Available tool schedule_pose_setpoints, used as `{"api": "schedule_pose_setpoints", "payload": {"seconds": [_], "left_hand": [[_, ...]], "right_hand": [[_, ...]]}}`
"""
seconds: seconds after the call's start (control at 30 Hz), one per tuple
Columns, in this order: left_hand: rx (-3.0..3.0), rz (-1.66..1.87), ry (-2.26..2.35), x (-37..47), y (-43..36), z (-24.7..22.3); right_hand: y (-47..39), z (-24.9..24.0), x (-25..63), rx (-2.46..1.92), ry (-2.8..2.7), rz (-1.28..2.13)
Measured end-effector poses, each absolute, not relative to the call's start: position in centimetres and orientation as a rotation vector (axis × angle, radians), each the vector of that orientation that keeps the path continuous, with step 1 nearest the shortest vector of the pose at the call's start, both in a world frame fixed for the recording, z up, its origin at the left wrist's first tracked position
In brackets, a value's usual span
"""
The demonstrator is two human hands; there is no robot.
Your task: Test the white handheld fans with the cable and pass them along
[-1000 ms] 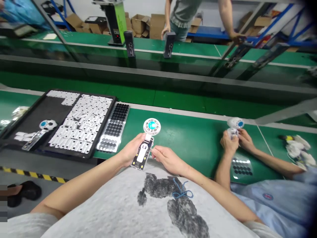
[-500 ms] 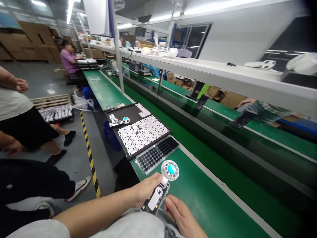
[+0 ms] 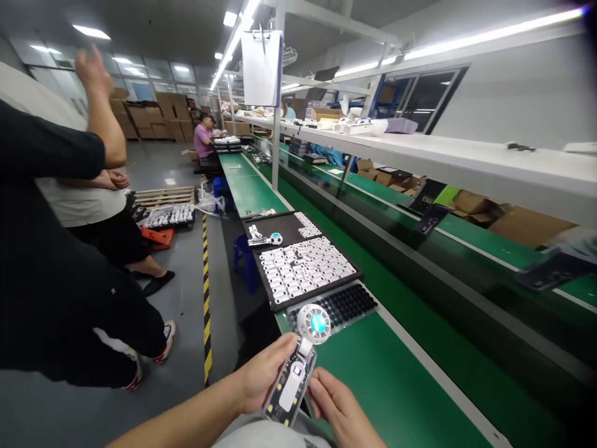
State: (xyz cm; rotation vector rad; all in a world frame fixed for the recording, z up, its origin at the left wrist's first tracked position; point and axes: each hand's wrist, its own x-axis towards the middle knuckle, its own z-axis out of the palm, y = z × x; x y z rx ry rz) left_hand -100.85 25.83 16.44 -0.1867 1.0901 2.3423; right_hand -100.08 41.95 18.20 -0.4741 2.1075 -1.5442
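1. Clock directions run from the handheld device [image 3: 290,389], a clear plastic oblong with a dark circuit board and a white rounded plate inside; it is tilted, its top leaning toward 1 o'clock, above the near edge of the long green table [image 3: 373,367].
2. Its round white spoked head [image 3: 314,324] with a shiny blue centre sits at the top end, overlapping the view of the sheet below.
3. The left hand [image 3: 261,379], at 9 o'clock, is clamped on the device, thumb along the upper side of its body.
4. The right hand [image 3: 338,404], at 4 o'clock, has its fingers curled inward at the device's right edge; whether they grip anything there cannot be told.
5. At 1 to 2 o'clock lies a clear sheet of round black pads [image 3: 352,302].
6. Beyond it, at 12 o'clock, is a flat black two-part tray [image 3: 282,225]; the nearer compartment is packed with small white plastic pieces [image 3: 321,261], the farther one holds fewer.
7. In that farther compartment, toward the left, lies a second device with a black-and-white football-patterned head [image 3: 276,238].
8. A blue plastic stool [image 3: 245,264] stands at 11 o'clock.
9. At 10 o'clock, a person in black clothes [image 3: 51,274] stands beyond the yellow-and-black floor tape [image 3: 205,311].
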Motion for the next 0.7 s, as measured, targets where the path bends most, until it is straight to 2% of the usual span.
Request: {"api": "schedule_pose_setpoints", "payload": {"seconds": [0.3,0.7], "left_hand": [[-0.061,2.265,1.101,-101.0,27.0,18.5],[-0.076,2.037,1.143,-103.5,30.9,18.5]], "right_hand": [[43.7,18.4,-100.4,-0.574,2.105,-1.546],[47.0,18.1,-98.8,-0.332,2.230,-1.660]]}}
